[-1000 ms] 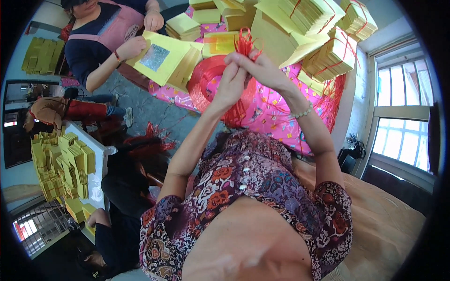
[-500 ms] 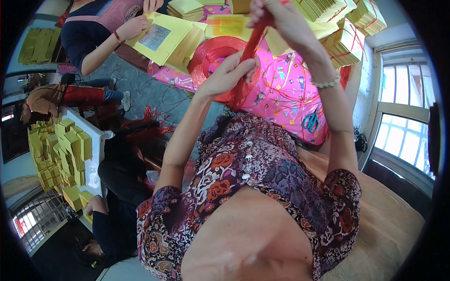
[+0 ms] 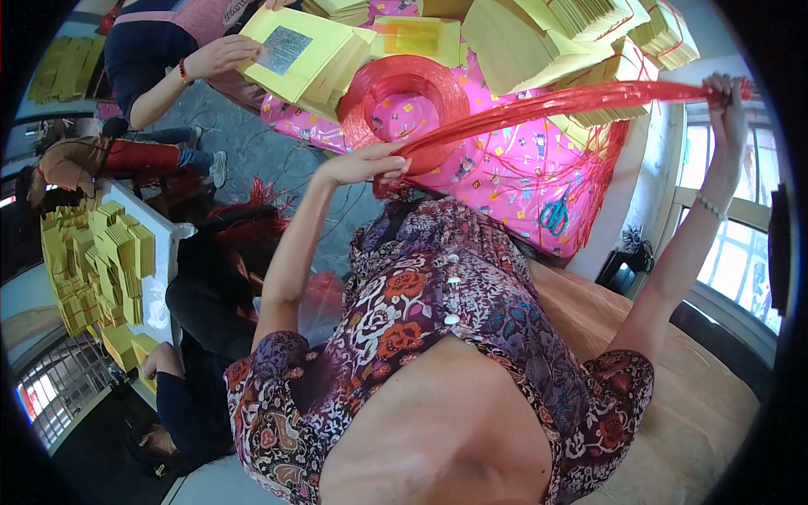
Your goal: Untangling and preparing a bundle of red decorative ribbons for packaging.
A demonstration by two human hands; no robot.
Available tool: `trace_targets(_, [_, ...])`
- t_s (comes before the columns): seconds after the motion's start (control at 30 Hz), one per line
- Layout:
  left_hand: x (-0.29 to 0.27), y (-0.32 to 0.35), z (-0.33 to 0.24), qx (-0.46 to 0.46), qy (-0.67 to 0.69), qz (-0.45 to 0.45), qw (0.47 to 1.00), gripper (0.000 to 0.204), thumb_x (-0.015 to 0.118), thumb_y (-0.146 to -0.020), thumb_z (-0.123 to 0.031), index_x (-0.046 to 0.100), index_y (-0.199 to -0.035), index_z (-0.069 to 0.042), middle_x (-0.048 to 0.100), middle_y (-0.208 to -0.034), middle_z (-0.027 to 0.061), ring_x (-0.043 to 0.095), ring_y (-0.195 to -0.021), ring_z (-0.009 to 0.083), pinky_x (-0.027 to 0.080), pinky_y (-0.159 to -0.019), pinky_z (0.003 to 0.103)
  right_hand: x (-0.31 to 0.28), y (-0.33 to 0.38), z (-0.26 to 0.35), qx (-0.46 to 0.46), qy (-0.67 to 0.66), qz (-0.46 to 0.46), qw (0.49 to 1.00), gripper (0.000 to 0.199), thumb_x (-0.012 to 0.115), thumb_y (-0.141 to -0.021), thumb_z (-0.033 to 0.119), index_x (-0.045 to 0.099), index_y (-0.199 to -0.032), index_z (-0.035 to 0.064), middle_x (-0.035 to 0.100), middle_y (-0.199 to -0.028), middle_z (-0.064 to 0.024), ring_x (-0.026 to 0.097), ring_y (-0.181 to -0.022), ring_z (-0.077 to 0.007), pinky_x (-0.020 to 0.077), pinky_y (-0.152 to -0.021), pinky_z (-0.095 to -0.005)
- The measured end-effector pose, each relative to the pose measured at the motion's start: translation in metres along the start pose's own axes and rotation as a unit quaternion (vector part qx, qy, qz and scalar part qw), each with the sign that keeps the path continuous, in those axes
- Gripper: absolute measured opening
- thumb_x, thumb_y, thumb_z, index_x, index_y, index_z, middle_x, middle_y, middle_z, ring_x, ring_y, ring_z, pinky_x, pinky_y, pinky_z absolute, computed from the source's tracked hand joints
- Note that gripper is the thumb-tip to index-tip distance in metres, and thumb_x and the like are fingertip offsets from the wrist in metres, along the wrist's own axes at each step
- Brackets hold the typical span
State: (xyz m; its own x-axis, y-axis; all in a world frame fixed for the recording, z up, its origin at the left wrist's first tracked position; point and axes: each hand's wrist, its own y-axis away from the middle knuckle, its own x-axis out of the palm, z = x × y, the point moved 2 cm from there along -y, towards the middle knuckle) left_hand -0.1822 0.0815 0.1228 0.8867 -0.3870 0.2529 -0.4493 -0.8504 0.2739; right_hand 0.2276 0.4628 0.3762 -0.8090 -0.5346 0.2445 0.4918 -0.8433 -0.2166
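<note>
A bundle of red plastic strapping twine [image 3: 539, 108] stretches between my two hands, rising a little to the right. My left hand [image 3: 366, 163] grips its near end, just in front of the table's edge. Far out to the right, my right hand [image 3: 722, 94] is closed round the other part, with strands sticking out past the fist. Beyond my left hand, a round red coil of twine [image 3: 358, 105] lies on the pink patterned table cover [image 3: 497, 198]. Loose red strands trail over the right side of the cover.
Teal-handled scissors [image 3: 554, 217] lie near the table's front right corner. Tied stacks of yellow paper [image 3: 627, 71] stand at the back right. Across the table, a co-worker's hand [image 3: 220, 57] holds a yellow paper block [image 3: 307, 55]. More yellow stacks [image 3: 114, 252] cover a white table at left.
My right hand has swung far out to the right, drawing the red twine out long. My left hand has shifted slightly left and lower, still gripping. The co-worker's hand has moved slightly left.
</note>
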Motion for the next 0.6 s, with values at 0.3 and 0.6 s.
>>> trace_targets(0.3, [-0.017, 0.030, -0.056, -0.165, -0.183, -0.006, 0.969, 0.023, 0.043, -0.094, -0.027, 0.053, -0.092, -0.006, 0.041, -0.068, -0.0064, 0.036, -0.056, 0.0024, 0.029, -0.047, 0.019, 0.002, 0.119, -0.121, 0.365, 0.507, -0.022, 0.780, 0.039, 0.048, -0.089, 0.045, 0.057, -0.097, 0.0072, 0.059, -0.080, -0.0057, 0.057, -0.068, -0.0176, 0.0468, -0.067, -0.0316])
trace_targets(0.6, [-0.011, -0.019, -0.043, -0.039, -0.380, 0.027, 0.924, 0.033, 0.045, -0.092, -0.029, 0.051, -0.095, 0.003, 0.057, -0.084, 0.0155, 0.055, -0.079, 0.0241, 0.042, -0.071, 0.035, 0.221, 0.135, -0.167, -0.070, 0.584, 0.160, 0.793, 0.053, 0.064, -0.080, 0.031, 0.046, -0.121, 0.0035, 0.052, -0.115, -0.0180, 0.049, -0.108, -0.0303, 0.0382, -0.091, -0.0390])
